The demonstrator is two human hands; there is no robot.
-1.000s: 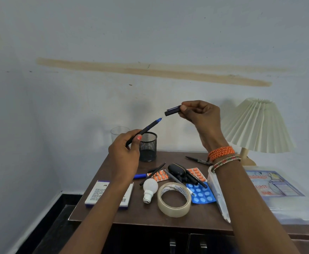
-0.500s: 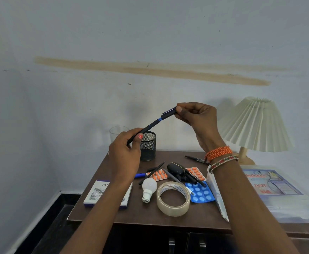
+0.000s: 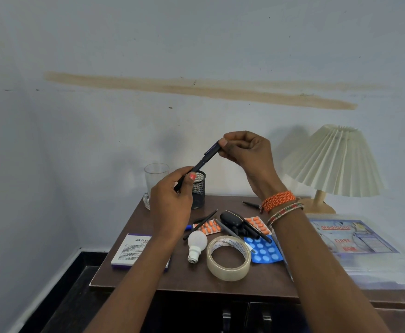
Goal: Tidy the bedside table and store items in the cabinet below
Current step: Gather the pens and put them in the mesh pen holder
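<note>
A big pale blue-white painted wall (image 3: pixel 196 39) is filling most of the view. A long tan smear (image 3: pixel 196 88) is running across it from left to right, a bit lower at the right end. A second pale wall (image 3: pixel 9 164) is meeting it at the left corner. Soft shadows are lying on the wall low down. A dark brown wooden bench (image 3: pixel 187 277) is standing against the wall. Dark cabinet doors (image 3: pixel 244 318) are showing under its front edge. A black skirting strip (image 3: pixel 59 272) is running along the bottom of the left wall. Beside it, the dark floor (image 3: pixel 71 308) is showing.
</note>
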